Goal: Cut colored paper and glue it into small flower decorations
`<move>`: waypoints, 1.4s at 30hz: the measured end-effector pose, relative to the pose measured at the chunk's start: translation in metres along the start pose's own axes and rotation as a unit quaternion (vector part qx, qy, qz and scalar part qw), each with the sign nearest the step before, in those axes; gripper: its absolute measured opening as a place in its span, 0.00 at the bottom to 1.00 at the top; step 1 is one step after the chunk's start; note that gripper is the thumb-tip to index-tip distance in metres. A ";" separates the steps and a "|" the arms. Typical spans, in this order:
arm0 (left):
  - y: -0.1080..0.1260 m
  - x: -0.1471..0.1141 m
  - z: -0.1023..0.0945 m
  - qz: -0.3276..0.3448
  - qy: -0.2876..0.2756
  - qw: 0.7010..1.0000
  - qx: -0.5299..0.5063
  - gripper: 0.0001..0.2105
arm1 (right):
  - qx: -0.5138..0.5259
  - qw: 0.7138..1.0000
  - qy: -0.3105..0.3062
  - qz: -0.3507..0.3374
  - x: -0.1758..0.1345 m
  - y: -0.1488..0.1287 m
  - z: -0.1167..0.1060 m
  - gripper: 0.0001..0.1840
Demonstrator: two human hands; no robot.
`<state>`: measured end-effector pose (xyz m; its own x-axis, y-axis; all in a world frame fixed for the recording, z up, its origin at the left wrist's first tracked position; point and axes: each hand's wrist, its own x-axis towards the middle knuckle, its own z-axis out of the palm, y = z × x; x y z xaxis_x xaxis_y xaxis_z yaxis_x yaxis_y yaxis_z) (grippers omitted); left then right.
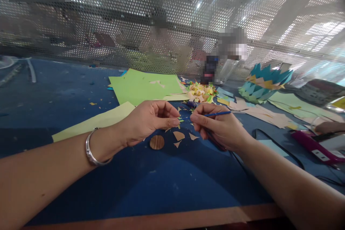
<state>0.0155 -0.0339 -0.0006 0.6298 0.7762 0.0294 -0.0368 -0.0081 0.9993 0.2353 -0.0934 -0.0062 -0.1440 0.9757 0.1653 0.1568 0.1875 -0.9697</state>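
My left hand (151, 120), with a silver bangle on its wrist, pinches a small piece of green paper (180, 119) between thumb and forefinger. Just to the right, my right hand (218, 124) is closed around a thin blue paintbrush (217, 114), its narrow dark end pointing right. The fingertips of both hands face each other, a small gap apart. Below them on the blue table (151, 187) lie a round wooden disc (156, 142) and a few peach paper scraps (178, 136). A dark object under my right hand is mostly hidden.
Green paper sheets (145, 86) lie behind my left hand. Beyond the hands sits a heap of folded paper pieces (201, 91). A teal paper bowl-like piece (265, 82) stands at right. A purple power strip (319, 147) and black cable lie near my right forearm. Perforated metal panels rise behind.
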 end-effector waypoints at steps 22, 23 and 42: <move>0.000 0.004 -0.007 -0.051 -0.026 0.997 -0.059 0.10 | -0.006 1.000 -0.004 -0.008 0.002 0.000 -0.002 0.16; 0.000 0.004 -0.007 -0.052 -0.025 0.997 -0.055 0.09 | -0.006 1.000 -0.005 -0.008 0.003 0.000 -0.002 0.16; 0.006 0.001 -0.003 -0.047 -0.027 0.999 0.000 0.06 | 0.008 1.000 -0.025 0.000 0.001 -0.001 0.001 0.16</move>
<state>0.0135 -0.0318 0.0050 0.6716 0.7382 -0.0639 0.0250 0.0636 0.9977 0.2344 -0.0928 -0.0053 -0.1919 0.9687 0.1572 0.1416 0.1858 -0.9723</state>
